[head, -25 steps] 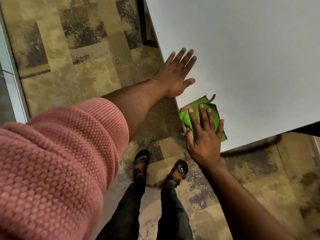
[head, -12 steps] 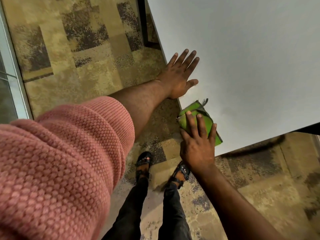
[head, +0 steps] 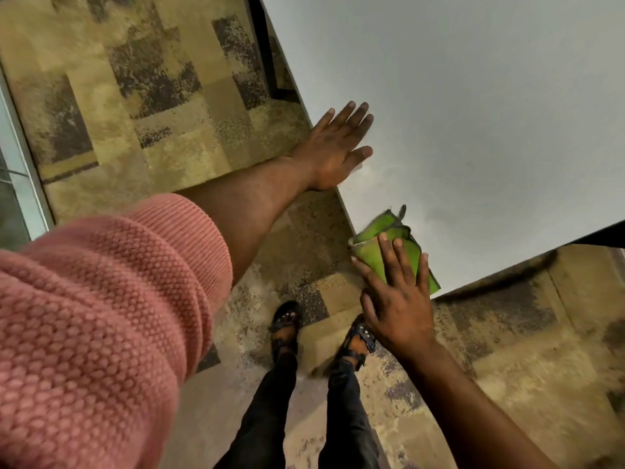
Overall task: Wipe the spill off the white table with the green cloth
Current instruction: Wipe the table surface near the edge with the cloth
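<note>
The right hand (head: 397, 306) lies flat with its fingers spread on top of the green cloth (head: 389, 252). It is pressing down on the cloth, not pinching it. The cloth is folded into a thick pad and sits at the near corner of the white desk (head: 473, 113), right by the edge. One side of it looks to poke a little past the edge.

The left hand (head: 333, 154) is open too, fingers straight, with the palm resting on the left edge of the desk, farther away than the cloth. It holds nothing. It seems to be there to keep the person steady.

No wet patch shows clearly on the desk (the top looks plain grey-white all over), so where the spill is cannot be told from this view.

The step in hand looks like wiping. To do it well, the person should keep the palm flat and push down evenly, so the whole pad rubs the desk and not just the fingertips. The strokes should go back in over the desk, away from the corner. If the cloth slides any further toward the near edge, it could slip off and drop to the carpet floor (head: 152, 113) by the sandals (head: 285, 324). Slow, long strokes that overlap would soak up more. The left hand should stay planted so the body does not wobble.
</note>
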The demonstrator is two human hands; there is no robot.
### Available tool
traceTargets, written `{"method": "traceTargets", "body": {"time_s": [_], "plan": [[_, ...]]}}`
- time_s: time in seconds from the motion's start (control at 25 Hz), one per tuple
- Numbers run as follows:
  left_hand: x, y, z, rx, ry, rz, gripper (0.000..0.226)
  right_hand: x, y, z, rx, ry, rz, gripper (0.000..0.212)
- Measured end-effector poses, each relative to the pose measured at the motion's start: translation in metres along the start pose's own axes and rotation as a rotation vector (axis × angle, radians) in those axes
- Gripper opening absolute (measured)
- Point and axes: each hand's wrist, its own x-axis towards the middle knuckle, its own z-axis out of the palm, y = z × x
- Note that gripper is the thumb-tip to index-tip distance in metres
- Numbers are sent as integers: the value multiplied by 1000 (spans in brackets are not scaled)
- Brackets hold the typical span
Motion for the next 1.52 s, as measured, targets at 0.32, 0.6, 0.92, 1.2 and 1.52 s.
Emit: {"method": "traceTargets", "body": {"time_s": [0.32, 0.6, 0.92, 1.2, 1.52], "plan": [[1, -12, -6, -75, -6, 73, 59, 124, -8, -8, 173, 82, 349, 71], [1, -8, -5, -8, -14, 50, 60, 72, -20, 8, -68, -8, -42, 62], [1, 2, 1, 195, 14, -7, 70, -13, -2, 4, 22, -35, 183, 63], [-1, 76, 30, 88, 125, -55, 70, 92, 90, -27, 146, 69, 429, 59], [-2, 87, 50, 170, 113, -122, 73, 3, 35, -11, 125, -13, 359, 59]]}}
